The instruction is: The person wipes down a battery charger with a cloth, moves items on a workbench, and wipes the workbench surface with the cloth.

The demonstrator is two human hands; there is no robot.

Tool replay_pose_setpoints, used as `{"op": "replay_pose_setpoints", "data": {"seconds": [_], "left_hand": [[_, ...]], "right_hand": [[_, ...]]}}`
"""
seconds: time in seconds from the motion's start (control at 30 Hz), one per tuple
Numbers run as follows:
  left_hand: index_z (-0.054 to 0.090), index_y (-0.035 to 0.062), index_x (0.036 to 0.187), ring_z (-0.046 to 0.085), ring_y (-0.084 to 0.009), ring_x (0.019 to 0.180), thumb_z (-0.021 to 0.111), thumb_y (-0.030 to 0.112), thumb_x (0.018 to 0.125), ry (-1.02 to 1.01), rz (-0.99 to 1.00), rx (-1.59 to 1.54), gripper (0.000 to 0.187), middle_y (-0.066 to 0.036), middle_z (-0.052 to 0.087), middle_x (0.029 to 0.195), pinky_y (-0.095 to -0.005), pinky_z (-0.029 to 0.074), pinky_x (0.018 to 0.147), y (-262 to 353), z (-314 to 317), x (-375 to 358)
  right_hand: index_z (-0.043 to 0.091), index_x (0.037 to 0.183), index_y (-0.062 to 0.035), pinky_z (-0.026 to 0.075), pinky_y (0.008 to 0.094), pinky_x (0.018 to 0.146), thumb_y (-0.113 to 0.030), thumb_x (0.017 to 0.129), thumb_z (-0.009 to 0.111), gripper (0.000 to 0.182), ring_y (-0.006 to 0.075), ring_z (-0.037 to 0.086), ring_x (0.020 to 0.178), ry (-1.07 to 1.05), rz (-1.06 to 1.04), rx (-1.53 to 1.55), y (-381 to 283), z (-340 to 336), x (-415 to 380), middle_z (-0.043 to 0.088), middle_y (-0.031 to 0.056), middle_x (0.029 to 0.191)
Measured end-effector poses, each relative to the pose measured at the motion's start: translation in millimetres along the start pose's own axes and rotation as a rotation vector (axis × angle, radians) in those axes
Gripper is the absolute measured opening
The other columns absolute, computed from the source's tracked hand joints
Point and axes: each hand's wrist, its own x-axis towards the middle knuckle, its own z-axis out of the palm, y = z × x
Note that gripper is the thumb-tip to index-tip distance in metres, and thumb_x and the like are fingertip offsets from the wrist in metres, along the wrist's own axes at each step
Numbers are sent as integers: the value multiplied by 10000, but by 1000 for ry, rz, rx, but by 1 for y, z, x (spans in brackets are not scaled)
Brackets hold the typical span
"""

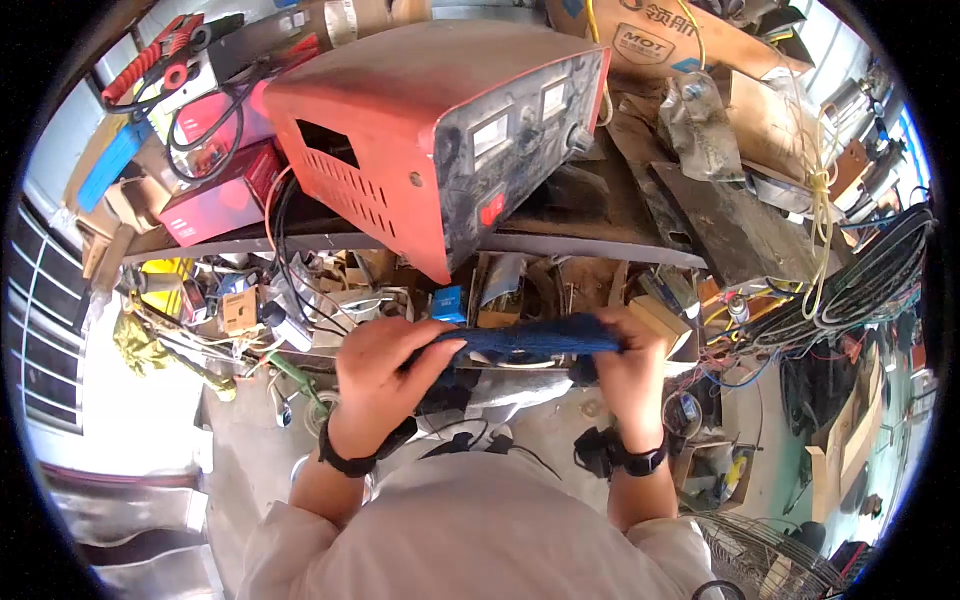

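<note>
Probably light, limp and hardly fragile, the blue cloth (530, 340) is at the machine's (370, 170) six o'clock, best held by its ends, where the left hand (385, 370) pinches at nine o'clock, the right hand (632, 375) clasps at three.

One head cam, up at the wearer's brow, looking fwd & down over the shirt (480, 535) at btm ctr. V. wide, round view, edges bending. Left hand (388, 372) and right hand (632, 375) close, mid-pic; bench (600, 246) w/ red machine (400, 130) just beyond, up top; floor (245, 435) below, farther off.
</note>
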Motion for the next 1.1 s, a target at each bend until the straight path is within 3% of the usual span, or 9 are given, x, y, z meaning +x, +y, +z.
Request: {"op": "replay_pose_setpoints", "data": {"seconds": [0.03, 0.07, 0.13, 0.27, 0.57, 0.67, 0.8, 0.9, 1.1], "left_hand": [[678, 24, 865, 582, -240, 583, 773, 87, 727, 82, 30, -41, 179, -92, 647, 710, -323, 455, 548, 0, -5, 3], [676, 16, 873, 593, -214, 610, 755, 67, 747, 111, -3, -86, 157, -95, 669, 755, -303, 465, 581, 5, -12, 7], [663, 8, 923, 594, -147, 667, 716, 58, 804, 284, -16, -54, 139, -73, 672, 839, -256, 464, 629, 5, -14, 15], [526, 25, 1164, 559, -73, 749, 643, 8, 864, 413, -318, -456, 323, -33, 589, 951, -192, 437, 667, 4, -14, 24], [519, 35, 1122, 508, -90, 527, 633, 6, 857, -35, -163, -167, 290, -39, 572, 752, -230, 401, 478, -28, 14, -12], [506, 28, 1117, 519, -94, 513, 575, 15, 903, 183, -550, -489, 225, -26, 569, 740, -213, 394, 464, -13, 12, -10], [486, 6, 1128, 592, -141, 829, 504, -31, 926, 575, -180, -309, 206, -94, 545, 1060, -229, 482, 735, -12, 6, 17], [477, -4, 1149, 562, -176, 997, 482, -36, 925, 555, 121, -133, 226, -145, 509, 1205, -238, 457, 802, 1, 8, 44], [539, 2, 1111, 563, -314, 976, 634, -85, 785, 526, 323, 66, 351, -175, 552, 1103, -385, 465, 854, -7, 29, 42]], "right_hand": [[596, 1047, 16, 524, 262, 696, 92, 770, 557, 290, 150, 643, 805, 99, 208, 437, -13, 7, -1, 662, 101, 952], [549, 1103, 16, 494, 258, 794, 95, 814, 531, 300, 189, 626, 925, 141, -173, 444, -14, 15, 4, 632, 141, 1050], [510, 1178, 50, 449, 336, 925, 51, 854, 526, 325, 231, 567, 1068, 275, -384, 589, -47, 38, 12, 578, 194, 1149], [319, 1353, 130, 293, 468, 1040, -133, 866, 571, 608, 402, 506, 1059, 87, -854, -11, -88, 58, 48, 507, 270, 1129], [456, 1316, 32, 431, 436, 840, -201, 832, 594, 554, 343, 552, 890, 117, -1042, -20, -81, 70, 85, 573, 195, 1019], [515, 1242, 33, 426, 447, 849, -188, 823, 579, 479, 347, 554, 900, 176, -1068, 106, -83, 70, 94, 569, 204, 1045], [564, 1175, 27, 422, 435, 894, -181, 838, 559, 396, 347, 560, 959, 59, -1072, 58, -80, 63, 88, 579, 206, 1082], [518, 1207, 34, 400, 434, 942, -131, 862, 533, 383, 383, 529, 1054, 273, -937, 116, -80, 61, 113, 563, 215, 1178], [573, 1185, 5, 397, 442, 964, -75, 870, 515, 330, 340, 549, 1069, 100, -1132, 24, -79, 58, 97, 582, 188, 1124]]}}
